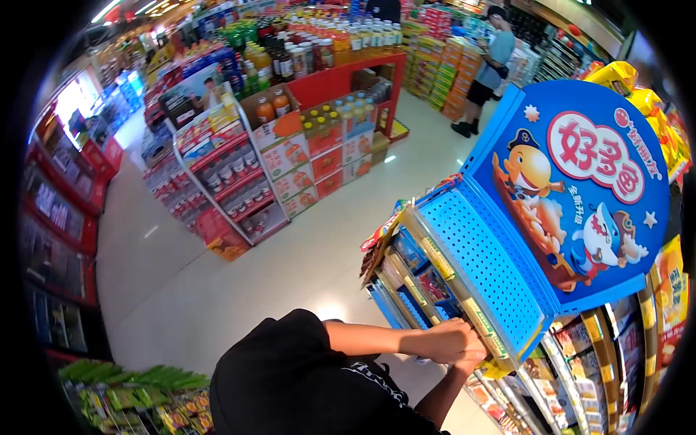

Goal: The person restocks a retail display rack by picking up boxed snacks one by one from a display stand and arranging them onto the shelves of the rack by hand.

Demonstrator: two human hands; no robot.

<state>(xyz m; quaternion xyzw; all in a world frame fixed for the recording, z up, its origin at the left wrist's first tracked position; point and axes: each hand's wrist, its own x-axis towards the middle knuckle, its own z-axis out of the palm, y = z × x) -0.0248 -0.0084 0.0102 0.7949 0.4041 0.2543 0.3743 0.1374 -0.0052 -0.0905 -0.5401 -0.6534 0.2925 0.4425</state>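
Observation:
My left hand (pixel 451 341) is at the front edge of a blue display rack, just below the price strip (pixel 464 297) of its top shelf. Its fingers look curled, and whatever they hold is hidden. Close against it, from below, comes my right hand (pixel 473 357), mostly covered by the left, so its fingers do not show. The rack's perforated blue top shelf (pixel 478 254) lies just beyond both hands. Behind that shelf rises a blue sign board (pixel 580 181) with cartoon sea animals and large characters. Packaged goods (pixel 435 284) sit on the lower tiers.
A shelf unit with bottles (pixel 239 174) and stacked juice cartons (pixel 297 163) stand across the tiled floor (pixel 290 268). A person (pixel 495 61) stands near stacked boxes at the back. Yellow snack bags (pixel 656 116) hang at right; red-framed coolers (pixel 61 210) line the left.

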